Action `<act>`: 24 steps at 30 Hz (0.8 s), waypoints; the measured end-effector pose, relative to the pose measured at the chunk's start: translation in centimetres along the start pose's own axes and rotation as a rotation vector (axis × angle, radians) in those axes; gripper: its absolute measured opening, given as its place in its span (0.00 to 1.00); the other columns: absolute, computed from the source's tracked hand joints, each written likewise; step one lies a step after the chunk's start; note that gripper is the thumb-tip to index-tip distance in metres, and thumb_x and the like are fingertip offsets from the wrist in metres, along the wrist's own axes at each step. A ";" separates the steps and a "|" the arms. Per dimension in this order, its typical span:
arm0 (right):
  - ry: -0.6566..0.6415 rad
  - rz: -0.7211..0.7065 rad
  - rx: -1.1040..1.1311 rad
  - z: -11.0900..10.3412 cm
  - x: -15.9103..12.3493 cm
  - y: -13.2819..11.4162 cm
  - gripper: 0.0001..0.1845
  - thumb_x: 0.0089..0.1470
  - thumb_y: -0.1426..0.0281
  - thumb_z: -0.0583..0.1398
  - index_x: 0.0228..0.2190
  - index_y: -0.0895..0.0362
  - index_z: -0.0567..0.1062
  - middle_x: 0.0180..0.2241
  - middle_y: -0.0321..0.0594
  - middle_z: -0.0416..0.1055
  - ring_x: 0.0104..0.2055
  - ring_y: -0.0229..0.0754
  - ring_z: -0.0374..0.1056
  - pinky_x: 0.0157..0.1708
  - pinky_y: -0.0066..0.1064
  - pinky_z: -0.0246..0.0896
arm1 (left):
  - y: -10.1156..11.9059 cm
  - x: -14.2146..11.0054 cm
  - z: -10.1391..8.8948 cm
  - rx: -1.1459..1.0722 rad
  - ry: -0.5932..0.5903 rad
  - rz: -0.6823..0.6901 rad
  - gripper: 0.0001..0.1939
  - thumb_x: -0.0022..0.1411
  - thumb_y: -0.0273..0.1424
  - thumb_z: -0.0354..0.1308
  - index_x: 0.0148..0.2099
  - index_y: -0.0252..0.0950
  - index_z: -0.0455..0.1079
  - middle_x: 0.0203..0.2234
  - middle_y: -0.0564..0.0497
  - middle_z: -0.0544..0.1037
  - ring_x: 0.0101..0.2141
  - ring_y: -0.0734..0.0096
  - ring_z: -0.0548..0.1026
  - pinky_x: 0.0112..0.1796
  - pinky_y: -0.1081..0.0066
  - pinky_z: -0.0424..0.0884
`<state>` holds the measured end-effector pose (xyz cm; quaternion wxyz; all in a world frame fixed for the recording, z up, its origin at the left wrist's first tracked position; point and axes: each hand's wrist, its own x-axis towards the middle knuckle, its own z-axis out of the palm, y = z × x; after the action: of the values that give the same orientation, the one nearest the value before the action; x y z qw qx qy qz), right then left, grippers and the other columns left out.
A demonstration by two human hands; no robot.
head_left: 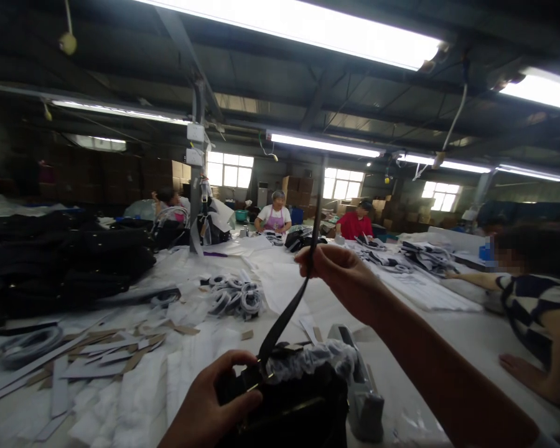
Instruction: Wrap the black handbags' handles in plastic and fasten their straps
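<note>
From the head camera I have both bare hands in view, each one occupied. My left hand [210, 398] grips the top left corner of a black bag [303, 407], thumb in front, right by the metal fitting where the strap starts. My right hand [340, 274], up and further forward, pinches a black strap [285, 316] between thumb and fingers. Strap slants up from the bag corner to the pinch, then its blurred upper end stands almost straight above the hand.

Bag is at bottom centre, close to me, over the white table [275, 280]; its underside is out of frame. Crumpled clear plastic [308, 362] runs along its top edge. Grey tool [366, 398] just behind and right of the bag, partly hidden; can't tell what type.

Left side of table: loose card strips [98, 356], a grey coil [32, 345], and further back a big heap of black bags [65, 264]. Wrapped coils [236, 295] in a cluster past my left hand.

Co-workers: one in a purple apron [274, 221] across the table, one in a red shirt [354, 225] to the right of that, one in a checked top [532, 308] at the right edge, leaning over the table with an arm stretched out.
</note>
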<state>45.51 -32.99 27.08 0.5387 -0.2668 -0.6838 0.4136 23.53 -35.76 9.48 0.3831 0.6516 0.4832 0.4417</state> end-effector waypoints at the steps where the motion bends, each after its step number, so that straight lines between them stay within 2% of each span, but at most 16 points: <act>1: 0.010 0.013 -0.012 -0.2 -0.1 0.0 0.16 0.55 0.58 0.62 0.32 0.57 0.82 0.26 0.34 0.75 0.32 0.36 0.69 0.36 0.26 0.62 | -0.3 -0.2 -0.2 -0.013 0.003 0.011 0.18 0.48 0.38 0.66 0.43 0.39 0.75 0.20 0.57 0.73 0.23 0.70 0.70 0.25 0.75 0.64; 3: -0.023 0.097 -0.028 -0.6 -0.6 0.1 0.18 0.54 0.56 0.61 0.31 0.58 0.82 0.26 0.36 0.75 0.33 0.39 0.68 0.36 0.29 0.61 | -0.8 -0.6 -0.4 -0.033 0.041 0.021 0.20 0.49 0.39 0.66 0.45 0.39 0.75 0.21 0.56 0.75 0.24 0.68 0.72 0.26 0.74 0.67; 7: -0.333 0.433 -0.228 -0.8 -1.8 0.2 0.19 0.52 0.56 0.64 0.28 0.60 0.81 0.23 0.36 0.72 0.25 0.35 0.62 0.25 0.25 0.53 | -1.1 -0.8 -0.1 -0.119 0.142 0.008 0.19 0.50 0.43 0.65 0.43 0.39 0.76 0.32 0.51 0.82 0.34 0.60 0.79 0.36 0.70 0.74; 10: -0.495 0.542 -0.486 -0.4 -2.4 0.6 0.18 0.53 0.58 0.63 0.26 0.60 0.80 0.18 0.31 0.66 0.21 0.32 0.56 0.20 0.24 0.46 | -0.9 -0.7 0.1 -0.139 0.159 -0.015 0.19 0.49 0.42 0.66 0.42 0.39 0.77 0.31 0.52 0.83 0.33 0.61 0.79 0.35 0.71 0.74; 12: -0.517 0.534 -0.617 -0.2 -2.5 0.9 0.18 0.54 0.59 0.61 0.24 0.60 0.79 0.18 0.30 0.63 0.20 0.31 0.53 0.19 0.25 0.43 | -0.8 -0.7 0.1 -0.133 0.157 -0.011 0.18 0.50 0.42 0.66 0.42 0.39 0.77 0.29 0.53 0.82 0.31 0.62 0.79 0.33 0.72 0.74; 14: -0.499 0.514 -0.678 -0.2 -2.4 1.2 0.17 0.55 0.60 0.60 0.23 0.60 0.78 0.18 0.30 0.64 0.21 0.32 0.54 0.20 0.25 0.44 | -0.8 -0.7 0.1 -0.142 0.162 -0.001 0.18 0.50 0.42 0.66 0.42 0.39 0.77 0.31 0.52 0.83 0.33 0.61 0.80 0.35 0.72 0.75; 19: -0.442 0.521 -0.671 -1.0 -2.1 1.8 0.17 0.55 0.61 0.59 0.23 0.60 0.77 0.20 0.33 0.66 0.23 0.34 0.56 0.21 0.25 0.47 | -1.2 -0.7 -0.1 -0.159 0.153 -0.004 0.20 0.50 0.43 0.66 0.44 0.39 0.77 0.37 0.50 0.83 0.39 0.57 0.80 0.40 0.69 0.75; 24: -0.486 0.540 -0.651 -1.2 -1.9 2.2 0.18 0.55 0.60 0.58 0.22 0.59 0.76 0.20 0.32 0.66 0.23 0.34 0.57 0.22 0.25 0.48 | -1.4 -0.7 -0.1 -0.169 0.159 0.002 0.18 0.50 0.41 0.67 0.43 0.40 0.78 0.36 0.51 0.84 0.39 0.57 0.80 0.40 0.69 0.76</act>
<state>47.05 -33.10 24.34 0.1254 -0.4850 -0.7900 0.3534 22.96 -36.06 8.11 0.3965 0.5803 0.4727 0.5316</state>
